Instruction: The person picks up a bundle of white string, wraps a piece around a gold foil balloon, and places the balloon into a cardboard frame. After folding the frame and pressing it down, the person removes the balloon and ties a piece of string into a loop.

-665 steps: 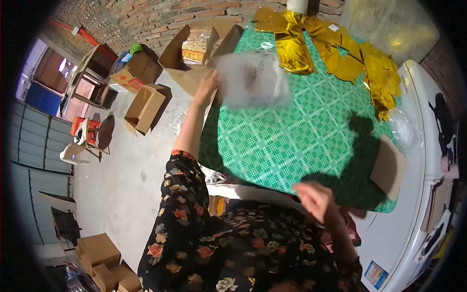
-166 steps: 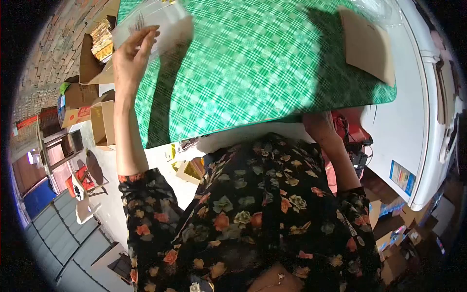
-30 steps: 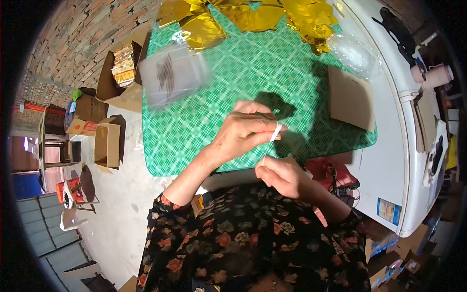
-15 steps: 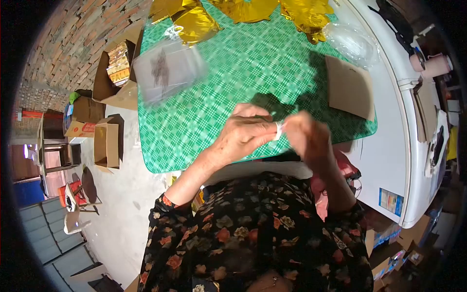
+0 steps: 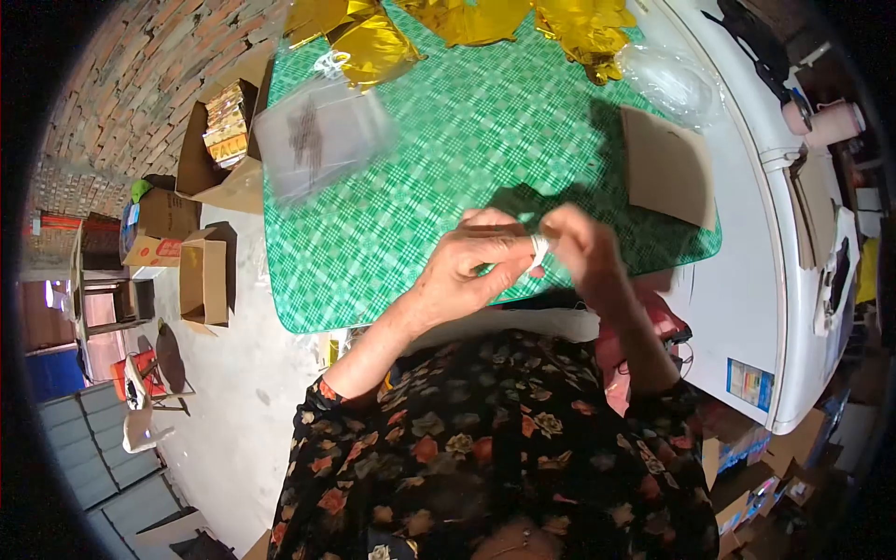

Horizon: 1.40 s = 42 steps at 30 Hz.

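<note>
A narrow white ribbon or string is wrapped around the fingertips of my left hand, whose fingers are pressed together and point to the right. My right hand is close beside those fingertips, its fingers curled and partly blurred by motion. Whatever is between the right fingers is too small and smeared to make out. Both hands are above the near edge of the green checked tabletop.
Gold foil pieces lie at the far edge. Left on the table is a clear plastic packet; right are a brown cardboard sheet and clear plastic wrap. A white appliance borders the right side, open cartons the left.
My right hand has shifted slightly up and left around the left fingertips. More of the white ribbon shows on the left fingers. The left hand has barely moved.
</note>
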Each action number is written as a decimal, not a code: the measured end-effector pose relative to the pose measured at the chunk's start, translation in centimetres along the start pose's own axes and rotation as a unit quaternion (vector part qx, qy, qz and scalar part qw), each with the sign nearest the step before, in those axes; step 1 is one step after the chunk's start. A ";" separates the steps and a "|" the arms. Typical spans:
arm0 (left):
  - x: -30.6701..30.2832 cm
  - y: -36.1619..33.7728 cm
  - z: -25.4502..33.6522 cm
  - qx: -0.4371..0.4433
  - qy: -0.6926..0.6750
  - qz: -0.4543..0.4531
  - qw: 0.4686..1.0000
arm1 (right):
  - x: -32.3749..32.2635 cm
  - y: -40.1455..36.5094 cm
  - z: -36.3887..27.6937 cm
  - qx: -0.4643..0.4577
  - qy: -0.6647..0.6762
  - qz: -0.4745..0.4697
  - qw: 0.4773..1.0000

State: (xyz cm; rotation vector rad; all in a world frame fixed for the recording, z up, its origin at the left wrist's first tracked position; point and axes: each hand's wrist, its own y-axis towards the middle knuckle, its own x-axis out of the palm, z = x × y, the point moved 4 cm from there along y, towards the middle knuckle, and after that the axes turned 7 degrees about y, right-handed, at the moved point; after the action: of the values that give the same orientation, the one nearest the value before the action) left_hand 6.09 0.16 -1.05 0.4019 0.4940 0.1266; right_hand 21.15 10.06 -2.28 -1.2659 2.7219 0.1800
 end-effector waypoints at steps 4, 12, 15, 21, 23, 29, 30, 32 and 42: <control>0.2 -0.5 -0.9 -0.034 -0.093 0.049 0.994 | 3.2 -3.0 1.9 0.021 0.006 -0.167 0.986; 1.0 -1.1 -2.0 -0.197 -0.394 0.081 0.894 | 1.2 -2.6 -2.1 0.107 0.007 -0.151 0.983; 1.0 -1.2 -1.9 -0.193 -0.421 0.078 0.883 | -1.2 -1.4 0.9 0.055 0.165 0.029 0.984; 1.7 -1.4 -1.9 -0.187 -0.479 0.051 0.856 | 2.7 -0.1 -1.5 0.062 0.269 -0.025 0.961; 1.4 -1.7 -1.9 -0.186 -0.502 0.041 0.844 | 3.3 0.0 -1.4 0.058 0.290 -0.045 0.954; -0.1 -1.9 -1.4 -0.242 -0.387 0.129 0.881 | 4.1 -0.3 -0.3 0.104 0.360 -0.045 0.926; -0.7 -1.7 -1.3 -0.193 -0.248 0.154 0.937 | 4.2 -0.3 -0.3 0.124 0.394 -0.024 0.910; -1.7 -1.3 -0.8 -0.082 0.047 0.195 0.976 | 4.7 -0.5 -1.1 0.162 0.460 0.016 0.873; -2.1 -2.7 1.2 -0.012 -0.020 0.085 0.996 | 6.0 -2.3 -0.4 0.187 0.383 0.023 0.904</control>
State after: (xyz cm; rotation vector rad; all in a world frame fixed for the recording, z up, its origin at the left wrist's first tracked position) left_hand 4.87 -3.18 -0.29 0.4217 0.4183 0.2881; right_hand 19.05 4.01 -3.02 -1.3449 3.1428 -0.9972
